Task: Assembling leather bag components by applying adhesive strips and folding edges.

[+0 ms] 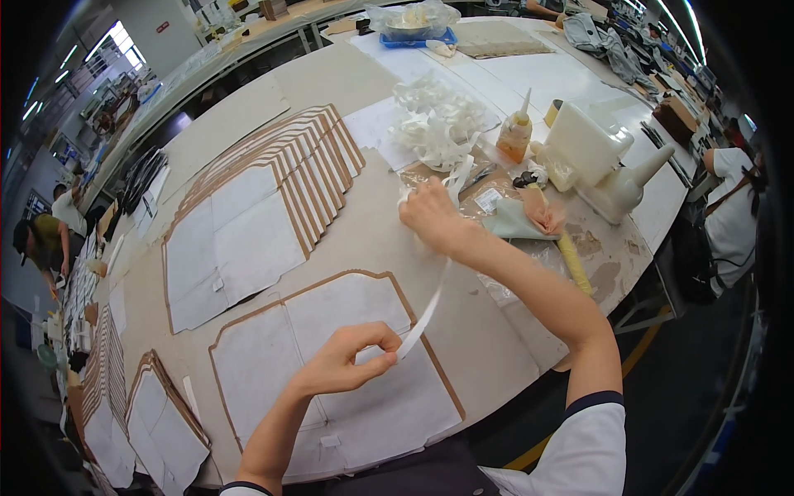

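Observation:
Between thumb and fingertip, my left hand [347, 360] pinches the end of a narrow white strip [426, 318], above a white panel with brown edges [351, 291] that lies flat in front of me. The strip runs up to my right hand [434, 217], whose fingers are closed round it farther off. Beyond that hand, more of the strip leads to a loose tangled heap of white strip [438, 120]. Several similar panels [248, 215] lie fanned in overlapping rows to the left. The right hand's fingertips are partly hidden.
Right of my right hand are a hammer with a yellow handle [573, 263], a glue bottle with amber liquid [514, 136] and a white plastic container [587, 145]. More stacked panels [165, 422] lie at the lower left. A blue tray [418, 40] stands at the far edge. People work nearby.

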`<state>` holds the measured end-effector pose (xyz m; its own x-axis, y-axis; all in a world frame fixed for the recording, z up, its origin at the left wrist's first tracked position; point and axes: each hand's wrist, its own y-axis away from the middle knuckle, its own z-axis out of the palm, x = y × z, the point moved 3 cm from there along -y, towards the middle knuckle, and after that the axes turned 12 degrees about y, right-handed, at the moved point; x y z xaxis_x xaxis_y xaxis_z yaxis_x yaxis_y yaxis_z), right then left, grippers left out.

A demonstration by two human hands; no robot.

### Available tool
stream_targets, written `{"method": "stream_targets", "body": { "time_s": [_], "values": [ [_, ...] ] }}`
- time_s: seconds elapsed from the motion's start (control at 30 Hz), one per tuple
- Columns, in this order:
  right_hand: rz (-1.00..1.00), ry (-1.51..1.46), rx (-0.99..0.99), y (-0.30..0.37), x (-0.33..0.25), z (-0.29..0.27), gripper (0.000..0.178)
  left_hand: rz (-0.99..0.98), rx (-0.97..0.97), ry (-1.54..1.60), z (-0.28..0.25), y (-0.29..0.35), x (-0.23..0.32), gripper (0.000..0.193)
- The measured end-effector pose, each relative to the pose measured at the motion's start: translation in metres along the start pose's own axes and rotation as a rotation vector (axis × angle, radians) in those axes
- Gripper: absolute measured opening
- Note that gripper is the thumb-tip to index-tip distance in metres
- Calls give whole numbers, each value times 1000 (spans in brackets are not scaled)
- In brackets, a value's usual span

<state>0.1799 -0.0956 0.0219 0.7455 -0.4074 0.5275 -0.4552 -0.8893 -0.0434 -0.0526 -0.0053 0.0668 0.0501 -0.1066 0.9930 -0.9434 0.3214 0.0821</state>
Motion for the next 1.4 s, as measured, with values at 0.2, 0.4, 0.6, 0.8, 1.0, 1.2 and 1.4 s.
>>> {"method": "stream_targets", "body": {
  "time_s": [0.2,0.4,0.6,0.8,1.0,1.2,1.4],
  "values": [
    [893,-1642,461,-6,140,40,13,34,23,-1,7,10,-9,10],
    [1188,-2099,730,-10,207,80,6,104,95,278,-10,37,-18,14],
    [949,-1099,342,-15,186,45,28,420,506,850,-58,101,-15,21],
    [537,-256,948,16,80,-92,24,418,430,780,-82,115,-12,19],
    [-355,-1292,204,39,-88,-127,33,399,405,848,-79,113,-22,19],
    [-5,-1669,-167,47,4,-59,20,121,596,854,-94,152,-56,19],
    [-66,-1404,-203,82,-27,-80,16,46,576,711,-82,173,-52,13]
  ]
}}
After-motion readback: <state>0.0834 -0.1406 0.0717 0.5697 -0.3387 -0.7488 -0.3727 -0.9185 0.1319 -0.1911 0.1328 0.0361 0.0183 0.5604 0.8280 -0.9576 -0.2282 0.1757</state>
